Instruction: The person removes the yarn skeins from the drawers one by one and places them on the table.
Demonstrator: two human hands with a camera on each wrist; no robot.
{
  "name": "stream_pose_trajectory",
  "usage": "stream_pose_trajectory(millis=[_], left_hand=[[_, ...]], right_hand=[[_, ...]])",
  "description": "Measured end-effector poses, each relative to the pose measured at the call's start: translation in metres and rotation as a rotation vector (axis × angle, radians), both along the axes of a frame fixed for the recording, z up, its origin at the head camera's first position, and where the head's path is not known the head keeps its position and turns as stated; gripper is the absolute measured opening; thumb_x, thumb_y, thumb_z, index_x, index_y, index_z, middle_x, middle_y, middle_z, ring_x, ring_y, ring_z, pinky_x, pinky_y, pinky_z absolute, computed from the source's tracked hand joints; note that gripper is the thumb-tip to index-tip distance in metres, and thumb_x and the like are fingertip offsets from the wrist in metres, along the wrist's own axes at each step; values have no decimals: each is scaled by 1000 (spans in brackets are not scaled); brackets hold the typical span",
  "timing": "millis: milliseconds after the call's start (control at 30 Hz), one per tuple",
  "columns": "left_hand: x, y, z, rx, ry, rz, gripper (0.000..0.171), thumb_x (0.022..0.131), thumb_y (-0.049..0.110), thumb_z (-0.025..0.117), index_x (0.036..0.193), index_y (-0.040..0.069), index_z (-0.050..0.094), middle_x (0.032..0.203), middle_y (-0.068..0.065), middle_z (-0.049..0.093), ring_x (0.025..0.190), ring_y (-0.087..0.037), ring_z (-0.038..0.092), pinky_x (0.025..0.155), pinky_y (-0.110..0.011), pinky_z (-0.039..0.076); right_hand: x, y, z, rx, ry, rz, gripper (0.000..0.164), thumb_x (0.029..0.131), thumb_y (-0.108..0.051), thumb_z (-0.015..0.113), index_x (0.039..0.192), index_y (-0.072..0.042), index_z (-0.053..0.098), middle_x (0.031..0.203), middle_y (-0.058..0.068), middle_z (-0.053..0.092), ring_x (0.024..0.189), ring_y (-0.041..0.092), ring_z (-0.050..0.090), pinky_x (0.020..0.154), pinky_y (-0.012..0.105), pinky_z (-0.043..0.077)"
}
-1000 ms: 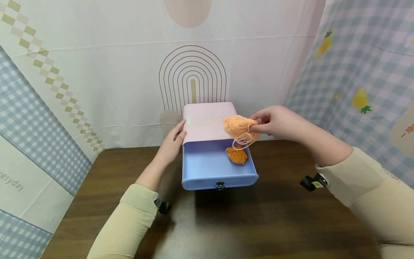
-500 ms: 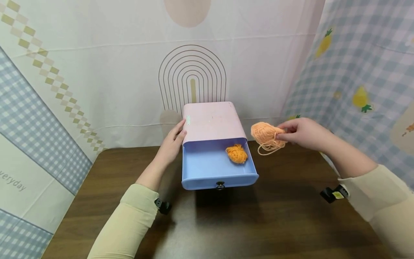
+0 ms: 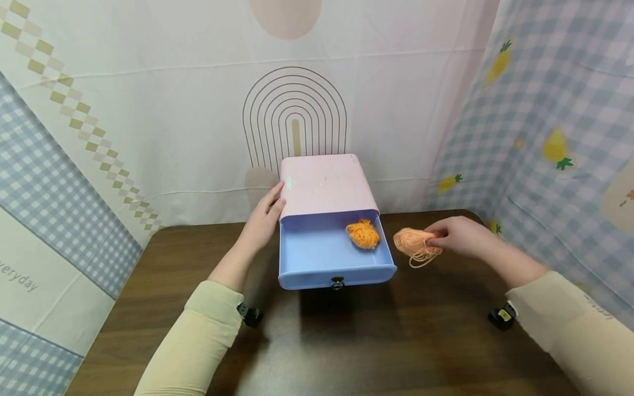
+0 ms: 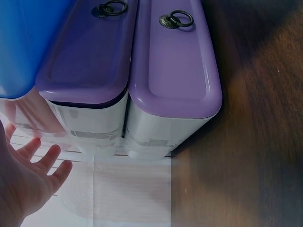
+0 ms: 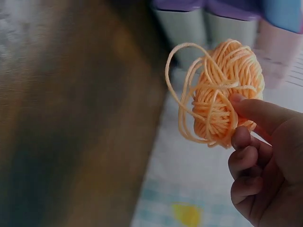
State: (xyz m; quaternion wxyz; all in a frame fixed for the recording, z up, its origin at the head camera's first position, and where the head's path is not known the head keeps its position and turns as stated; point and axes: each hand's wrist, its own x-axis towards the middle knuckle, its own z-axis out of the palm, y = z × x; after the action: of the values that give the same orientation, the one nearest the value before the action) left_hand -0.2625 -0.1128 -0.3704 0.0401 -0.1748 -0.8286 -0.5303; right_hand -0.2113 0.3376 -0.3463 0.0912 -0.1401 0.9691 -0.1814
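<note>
My right hand (image 3: 463, 235) pinches a peach-coloured ball of yarn (image 3: 411, 242) between thumb and fingers, to the right of the pulled-out blue drawer (image 3: 314, 247). In the right wrist view a few loose strands loop off this yarn ball (image 5: 227, 94). Inside the drawer, towards its right wall, lies a smaller orange ball of yarn (image 3: 363, 235). My left hand (image 3: 260, 223) rests its fingertips against the left side of the pink drawer cabinet (image 3: 327, 184). The left wrist view has that hand (image 4: 28, 179) with its fingers spread and nothing gripped.
Beneath the blue drawer are two closed purple drawers (image 4: 175, 66) with metal ring pulls. A ring pull (image 3: 337, 282) is also on the blue drawer's front. The cabinet stands on a dark wooden table (image 3: 421, 341), against a patterned cloth backdrop (image 3: 198, 126).
My right hand has carried the peach yarn ball from over the cabinet and drawer out to the right, then lower towards the table. My left hand has stayed put.
</note>
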Motion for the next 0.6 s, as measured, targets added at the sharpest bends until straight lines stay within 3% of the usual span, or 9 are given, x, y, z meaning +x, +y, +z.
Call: stream_pose_trajectory(millis=[167,400,600], left_hand=[[0,-1,-2,5,18,-2,54,107,34,40,158,23,27,161,-12,26,138,-36,39,107,-56,37],[-1,-2,-5,2,42,10,54,106,43,40,157,31,30,160,-8,29,137,-32,42,107,-55,39],[-1,-2,-5,4,49,7,54,106,42,40,157,29,29,160,-8,29,137,-32,41,108,-54,38]], right_hand=[[-1,0,-27,42,-15,39,24,91,-26,72,108,-10,76,83,-7,69,66,11,51,61,31,41],[-4,1,-61,75,-74,62,21,91,-22,71,108,-10,76,79,-8,68,62,9,52,57,29,43],[-4,-3,-73,94,-39,83,21,89,-22,74,106,-10,77,77,-8,63,64,9,49,58,29,41]])
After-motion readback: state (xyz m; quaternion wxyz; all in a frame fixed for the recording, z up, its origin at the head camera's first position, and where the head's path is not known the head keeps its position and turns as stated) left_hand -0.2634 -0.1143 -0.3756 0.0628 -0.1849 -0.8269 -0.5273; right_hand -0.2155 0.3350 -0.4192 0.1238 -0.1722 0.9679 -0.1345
